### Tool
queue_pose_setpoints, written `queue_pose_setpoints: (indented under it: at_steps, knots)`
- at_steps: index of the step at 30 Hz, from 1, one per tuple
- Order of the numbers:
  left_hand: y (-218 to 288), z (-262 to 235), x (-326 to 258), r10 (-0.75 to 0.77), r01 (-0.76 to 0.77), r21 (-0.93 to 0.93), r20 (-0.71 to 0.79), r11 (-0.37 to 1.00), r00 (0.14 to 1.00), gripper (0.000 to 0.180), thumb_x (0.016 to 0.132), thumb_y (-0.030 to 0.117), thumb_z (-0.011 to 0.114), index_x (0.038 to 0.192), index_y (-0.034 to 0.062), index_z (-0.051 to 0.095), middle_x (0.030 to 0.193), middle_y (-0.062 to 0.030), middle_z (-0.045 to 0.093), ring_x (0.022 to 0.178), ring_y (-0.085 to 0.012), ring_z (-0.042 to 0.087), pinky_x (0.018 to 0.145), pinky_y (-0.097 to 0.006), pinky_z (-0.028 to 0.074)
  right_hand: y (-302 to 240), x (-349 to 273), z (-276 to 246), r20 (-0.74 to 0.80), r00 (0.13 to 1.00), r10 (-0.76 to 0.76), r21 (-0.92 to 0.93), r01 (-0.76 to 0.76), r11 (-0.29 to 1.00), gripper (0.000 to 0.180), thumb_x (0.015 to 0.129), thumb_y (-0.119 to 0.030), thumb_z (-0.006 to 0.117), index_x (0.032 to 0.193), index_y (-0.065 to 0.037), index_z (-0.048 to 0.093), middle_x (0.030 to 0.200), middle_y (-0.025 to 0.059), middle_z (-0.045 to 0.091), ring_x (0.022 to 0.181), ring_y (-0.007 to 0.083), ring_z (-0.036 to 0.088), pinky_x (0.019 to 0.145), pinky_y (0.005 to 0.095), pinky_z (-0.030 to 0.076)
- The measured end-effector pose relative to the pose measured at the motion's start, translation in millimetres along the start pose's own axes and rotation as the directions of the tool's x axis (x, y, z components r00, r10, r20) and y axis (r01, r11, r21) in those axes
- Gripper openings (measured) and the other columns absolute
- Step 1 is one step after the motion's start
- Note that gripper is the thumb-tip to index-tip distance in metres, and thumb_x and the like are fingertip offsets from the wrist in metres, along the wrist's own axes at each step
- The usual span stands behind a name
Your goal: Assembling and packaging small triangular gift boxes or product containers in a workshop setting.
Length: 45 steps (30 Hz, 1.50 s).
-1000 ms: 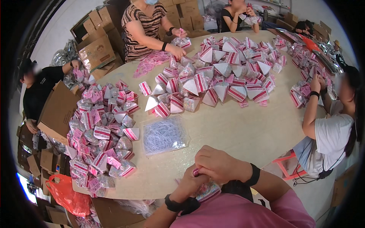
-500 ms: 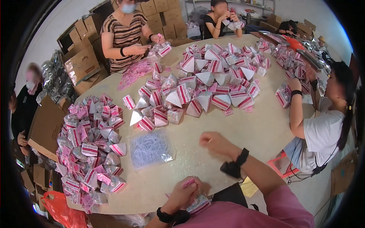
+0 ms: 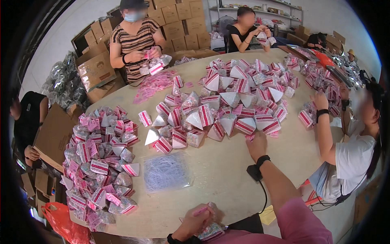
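Round and pale, the surface [image 3: 227,179] is heaped with pink-striped packets. The right hand [image 3: 256,145] is stretched forward, its fingers spread on a small pink label [image 3: 248,137] at the pile's [image 3: 227,110] near edge. A clear packet [image 3: 209,231] is clasped in the left hand [image 3: 197,221], close to the body.

There is one camera, worn on the person's head. It looks down and forward over a big round table [image 3: 227,179]. The near edge sits low in the frame, close by. The far side bends along the top.
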<state>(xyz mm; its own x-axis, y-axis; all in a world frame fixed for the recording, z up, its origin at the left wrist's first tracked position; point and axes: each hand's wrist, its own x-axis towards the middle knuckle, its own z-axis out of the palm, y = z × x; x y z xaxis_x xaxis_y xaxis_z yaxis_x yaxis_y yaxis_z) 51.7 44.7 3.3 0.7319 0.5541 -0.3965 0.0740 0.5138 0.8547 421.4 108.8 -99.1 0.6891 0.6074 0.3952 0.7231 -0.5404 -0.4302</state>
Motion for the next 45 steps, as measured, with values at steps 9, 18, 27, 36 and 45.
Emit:
queue_pose_setpoints:
  at_steps: [9,18,27,36,45]
  knots:
    - [6,-3,-5,-0.024,0.028,0.052,-0.083,0.998,0.996,0.015,0.086,0.015,0.048,0.083,0.0030,0.056,0.071,0.0000,0.051,0.061,-0.0069,0.046,0.054,-0.020,0.037,-27,-33,-98,0.240,0.944,-0.228,0.427,0.109,0.898,0.031,0.083,-0.025,0.055,0.101,0.001,0.056,0.084,0.0221,0.057,0.081,0.0386,0.056,0.074,0.0428,0.045]
    - [7,-6,1,0.262,-0.256,-0.133,0.028,0.958,0.965,0.049,0.094,0.045,0.029,0.093,0.0017,0.052,0.058,0.0005,0.042,0.053,-0.0086,0.041,0.049,-0.023,0.036,-58,-75,-203,0.448,0.638,-0.626,0.514,0.389,0.764,0.016,0.088,-0.019,0.050,0.086,-0.004,0.052,0.074,0.0181,0.054,0.073,0.0368,0.055,0.063,0.0408,0.043]
    - [6,6,-8,0.178,-0.182,-0.082,-0.054,0.980,0.983,0.060,0.092,0.054,0.018,0.096,0.0058,0.053,0.064,-0.0011,0.048,0.054,-0.0107,0.043,0.050,-0.025,0.038,-138,-129,-264,0.370,0.079,-0.926,0.767,0.536,0.352,0.011,0.082,-0.014,0.054,0.090,-0.006,0.052,0.078,0.0122,0.057,0.072,0.0317,0.058,0.061,0.0401,0.046]
    - [0,10,-20,0.327,-0.327,0.186,0.030,0.927,0.945,0.059,0.096,0.043,0.018,0.114,-0.0045,0.049,0.113,-0.0133,0.057,0.104,-0.0214,0.055,0.087,-0.032,0.045,-165,-147,-220,0.199,0.226,-0.953,0.607,0.735,0.301,0.011,0.077,-0.011,0.054,0.086,-0.006,0.051,0.074,0.0104,0.056,0.068,0.0281,0.059,0.057,0.0384,0.046]
    - [-3,4,-24,0.157,-0.176,0.211,0.106,0.961,0.982,0.025,0.084,0.012,0.063,0.105,0.0008,0.056,0.090,-0.0088,0.064,0.080,-0.0162,0.061,0.069,-0.027,0.051,-155,-141,-190,0.288,0.264,-0.921,0.707,0.589,0.390,0.015,0.079,-0.018,0.056,0.088,-0.007,0.052,0.073,0.0105,0.057,0.071,0.0308,0.059,0.059,0.0399,0.045]
